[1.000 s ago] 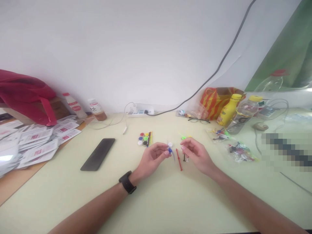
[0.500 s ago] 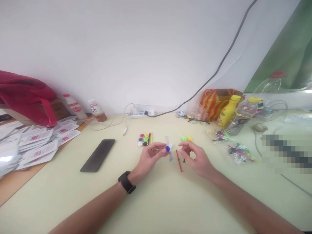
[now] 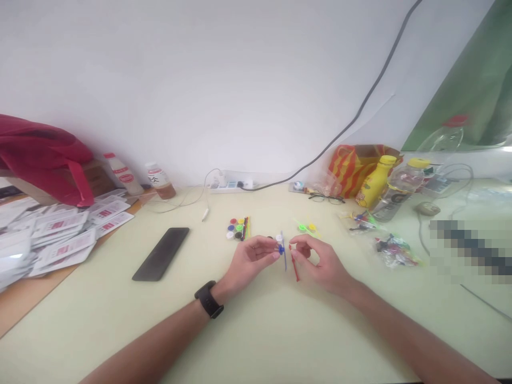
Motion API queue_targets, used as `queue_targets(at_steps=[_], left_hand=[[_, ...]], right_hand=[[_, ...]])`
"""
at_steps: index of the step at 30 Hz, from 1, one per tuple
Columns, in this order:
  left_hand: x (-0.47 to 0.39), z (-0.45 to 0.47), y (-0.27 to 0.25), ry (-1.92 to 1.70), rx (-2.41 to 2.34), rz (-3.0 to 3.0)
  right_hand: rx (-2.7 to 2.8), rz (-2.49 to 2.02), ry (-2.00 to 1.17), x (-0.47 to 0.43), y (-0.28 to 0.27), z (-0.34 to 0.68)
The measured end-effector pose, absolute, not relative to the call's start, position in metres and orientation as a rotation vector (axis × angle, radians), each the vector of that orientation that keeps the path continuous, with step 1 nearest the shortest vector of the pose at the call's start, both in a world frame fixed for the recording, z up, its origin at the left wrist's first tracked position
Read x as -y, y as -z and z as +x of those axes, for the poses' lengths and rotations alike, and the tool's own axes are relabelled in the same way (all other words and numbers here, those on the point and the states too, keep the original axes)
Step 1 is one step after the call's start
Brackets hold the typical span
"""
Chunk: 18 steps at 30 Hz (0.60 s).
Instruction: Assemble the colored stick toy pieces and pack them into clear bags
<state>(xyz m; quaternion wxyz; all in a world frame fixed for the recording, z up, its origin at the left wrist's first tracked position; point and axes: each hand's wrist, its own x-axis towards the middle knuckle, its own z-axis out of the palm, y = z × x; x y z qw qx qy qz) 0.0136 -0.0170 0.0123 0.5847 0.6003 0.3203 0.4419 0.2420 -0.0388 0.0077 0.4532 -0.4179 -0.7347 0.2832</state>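
Note:
My left hand (image 3: 253, 256) pinches a small blue plastic propeller piece (image 3: 281, 249) between thumb and fingertips, its thin blade standing nearly upright. Just across from it, my right hand (image 3: 320, 260) has thumb and index finger brought together; whatever lies between them is too small to make out. A thin red plastic stick (image 3: 296, 269) slants down beside the right fingertips, its upper end close to them. Behind the hands lie a white round piece (image 3: 279, 238) and a dark one, partly covered.
Coloured round pieces (image 3: 239, 228) and sticks lie behind my left hand, green and yellow parts (image 3: 303, 228) behind my right. A black phone (image 3: 161, 254) is at left. Bagged small parts (image 3: 394, 252), bottles (image 3: 376, 182) and glasses (image 3: 326, 199) are at right.
My left hand has shifted slightly right with the blue piece, whose blade has turned. My right thumb and index finger have come closer together, nearer the blue piece.

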Motion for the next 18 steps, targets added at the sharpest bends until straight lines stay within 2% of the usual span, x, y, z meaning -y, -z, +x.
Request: queue_targets(at_steps=[18], left_hand=[[0.0167,0.0158,-0.0089,-1.059,-0.69,1.506]], right_hand=[[1.906,-0.997,-0.663,0.0382,0.0022,0.2417]])
